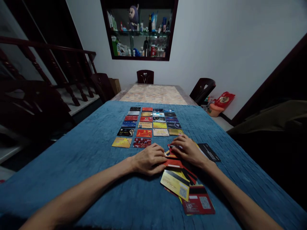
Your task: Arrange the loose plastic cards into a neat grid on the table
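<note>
My left hand [150,159] rests palm down on the blue cloth [79,153], its bent fingers slightly apart. Its fingertips touch the left edge of a loose pile of cards, by a red card [173,164]. Over the upper part of that pile lies my right hand [188,149], fingers stretched and spread, the tips on cards. Part of the pile is hidden beneath it. Nearer to me, a gold card [175,183] and a dark red card [199,201] lie back side up. A black card [209,152] sticks out right of my right hand.
Beyond my hands, several cards lie face up in rows, among them a yellow card [122,142] and a patterned red card [142,142]. The table's bare far end [153,92] shows past the cloth. Chairs [202,89] stand around it.
</note>
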A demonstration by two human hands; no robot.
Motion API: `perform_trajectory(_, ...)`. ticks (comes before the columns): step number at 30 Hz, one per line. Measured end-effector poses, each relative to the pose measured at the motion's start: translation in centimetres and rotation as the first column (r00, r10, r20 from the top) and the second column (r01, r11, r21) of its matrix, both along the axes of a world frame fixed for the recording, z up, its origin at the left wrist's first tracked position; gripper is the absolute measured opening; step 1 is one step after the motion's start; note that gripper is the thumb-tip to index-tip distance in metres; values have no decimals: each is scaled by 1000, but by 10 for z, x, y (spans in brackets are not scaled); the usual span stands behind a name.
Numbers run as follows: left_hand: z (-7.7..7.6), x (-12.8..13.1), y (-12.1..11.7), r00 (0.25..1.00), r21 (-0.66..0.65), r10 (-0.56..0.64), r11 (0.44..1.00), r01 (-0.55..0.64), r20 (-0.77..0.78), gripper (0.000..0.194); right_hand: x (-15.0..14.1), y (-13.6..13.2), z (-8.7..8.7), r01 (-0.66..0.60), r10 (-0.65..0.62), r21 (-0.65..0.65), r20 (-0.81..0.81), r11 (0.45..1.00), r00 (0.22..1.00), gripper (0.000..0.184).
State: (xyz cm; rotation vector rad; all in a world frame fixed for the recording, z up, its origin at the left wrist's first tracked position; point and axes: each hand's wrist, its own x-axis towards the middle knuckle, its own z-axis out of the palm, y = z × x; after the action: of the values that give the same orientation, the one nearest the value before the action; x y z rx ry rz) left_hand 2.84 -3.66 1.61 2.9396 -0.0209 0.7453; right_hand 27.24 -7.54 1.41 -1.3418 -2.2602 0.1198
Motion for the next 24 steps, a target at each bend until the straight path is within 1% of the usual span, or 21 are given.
perform_trajectory(3,-5,0,4,996,-10,39,999,-38,82,21,-3,-4,6,-22,20,-18,-112,1000,994,30)
perform_trajectory(5,-7,-1,6,988,-44,88,996,-83,125,24,-6,-7,11,-27,21,-33,-181,999,983,32)
perform_trajectory(8,-9,-1,9,976,-128,178,978,-162,124,31,-8,-11,17,-49,32,-61,-253,997,967,32)
perform_trajectory(10,-9,-2,10,972,-182,214,964,-193,102,32,-7,-12,19,-77,50,-91,-272,993,961,32)
perform_trajectory(15,-10,-4,14,964,-270,246,939,-211,102,27,-1,-12,17,-127,74,-187,-267,974,961,30)
perform_trajectory(19,-14,-5,17,963,-283,239,939,-197,122,29,-1,-11,12,-58,16,-198,-209,979,978,38)
perform_trajectory(21,-15,-5,18,963,-284,236,939,-192,128,31,-3,-10,9,-34,0,-193,-169,981,986,30)
perform_trajectory(24,-16,-5,17,963,-289,238,938,-193,129,31,-5,-8,7,-43,22,-166,-128,985,991,13)
